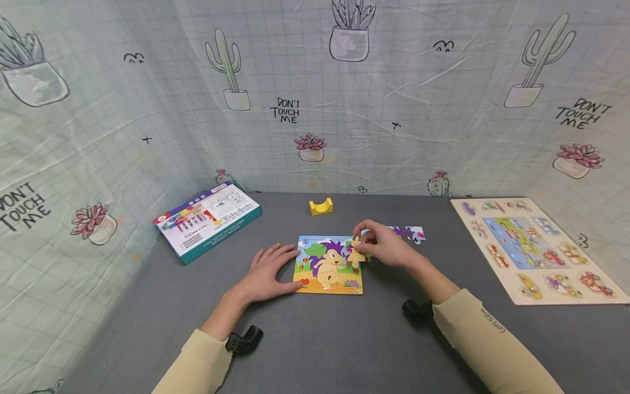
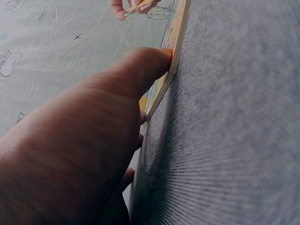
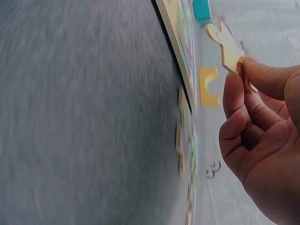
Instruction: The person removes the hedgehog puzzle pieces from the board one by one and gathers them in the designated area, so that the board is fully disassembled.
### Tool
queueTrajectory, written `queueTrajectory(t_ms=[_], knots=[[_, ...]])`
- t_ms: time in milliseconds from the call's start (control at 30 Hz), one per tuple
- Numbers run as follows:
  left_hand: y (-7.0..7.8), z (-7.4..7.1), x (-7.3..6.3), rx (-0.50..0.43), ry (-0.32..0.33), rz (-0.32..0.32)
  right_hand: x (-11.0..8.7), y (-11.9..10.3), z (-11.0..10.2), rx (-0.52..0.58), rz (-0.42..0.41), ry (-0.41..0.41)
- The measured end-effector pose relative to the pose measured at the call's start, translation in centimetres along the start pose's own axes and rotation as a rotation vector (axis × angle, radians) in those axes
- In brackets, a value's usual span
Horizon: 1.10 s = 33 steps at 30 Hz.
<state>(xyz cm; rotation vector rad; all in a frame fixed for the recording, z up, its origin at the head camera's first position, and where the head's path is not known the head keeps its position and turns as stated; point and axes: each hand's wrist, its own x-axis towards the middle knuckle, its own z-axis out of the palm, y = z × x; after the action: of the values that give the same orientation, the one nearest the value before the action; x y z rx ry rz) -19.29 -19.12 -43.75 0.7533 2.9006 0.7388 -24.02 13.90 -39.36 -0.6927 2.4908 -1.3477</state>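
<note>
A jigsaw puzzle (image 1: 325, 291) with a hedgehog picture lies flat on the grey table, its upper right part partly hidden by my right hand. My left hand (image 1: 267, 275) rests at the puzzle's left side with fingers spread; in the left wrist view the thumb touches the edge of the puzzle frame (image 2: 180, 35). Between thumb and fingertips, my right hand (image 1: 391, 246) pinches a jigsaw piece (image 1: 355, 256) over the puzzle's upper right. The right wrist view shows that piece (image 3: 228, 49) tilted and raised above the table. Several loose jigsaw pieces (image 1: 415, 233) lie just beyond the right hand.
A yellow block (image 1: 321, 208) with a curved notch stands behind the puzzle. At the back left lies a white and teal box (image 1: 211, 221). A wooden board (image 1: 502, 282) with small pictures lies on the right. Patterned cloth (image 1: 374, 153) hangs behind the table.
</note>
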Motion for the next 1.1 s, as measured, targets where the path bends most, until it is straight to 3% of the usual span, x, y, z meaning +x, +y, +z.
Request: queueTrajectory(t_ms=[567, 1100], knots=[[0.0, 0.1, 0.0, 0.007, 0.005, -0.001, -2.1, 3.7, -3.8, -0.075, 0.074, 0.064], [0.0, 0.2, 0.0, 0.005, 0.005, -0.002, -3.6, 5.4, -5.8, -0.117, 0.087, 0.028]])
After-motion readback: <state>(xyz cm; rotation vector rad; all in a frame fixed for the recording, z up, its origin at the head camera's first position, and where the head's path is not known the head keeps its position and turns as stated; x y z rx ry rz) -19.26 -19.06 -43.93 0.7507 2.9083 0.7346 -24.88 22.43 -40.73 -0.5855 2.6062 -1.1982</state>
